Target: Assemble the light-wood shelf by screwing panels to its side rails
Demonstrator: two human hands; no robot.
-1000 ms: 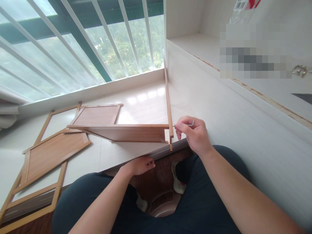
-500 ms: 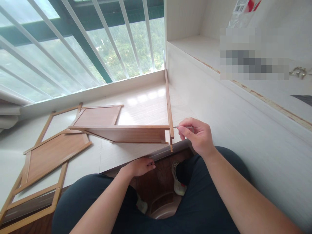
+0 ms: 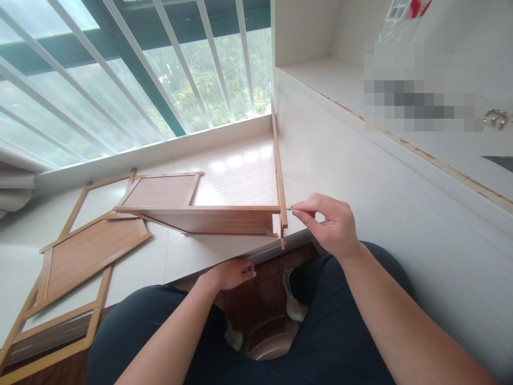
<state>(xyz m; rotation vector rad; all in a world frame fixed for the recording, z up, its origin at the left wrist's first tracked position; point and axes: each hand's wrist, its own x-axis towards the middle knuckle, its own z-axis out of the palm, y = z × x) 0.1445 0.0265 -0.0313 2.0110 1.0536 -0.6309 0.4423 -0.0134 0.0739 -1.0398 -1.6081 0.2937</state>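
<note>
Small metal key pinched at the side of an upright wooden frame.

The key's tip meets the frame's outer face near its lower end; the right hand has thumb and forefinger clamped on it; a brown shelf panel butts against the frame's other side; the left hand, fingers curled together, rests on the tabletop edge; loose panels lie flat to the left.

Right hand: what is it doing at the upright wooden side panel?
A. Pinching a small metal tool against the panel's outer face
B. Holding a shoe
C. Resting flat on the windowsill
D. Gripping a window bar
A: the right hand pinches a small metal tool whose tip meets the upright side panel.
</note>
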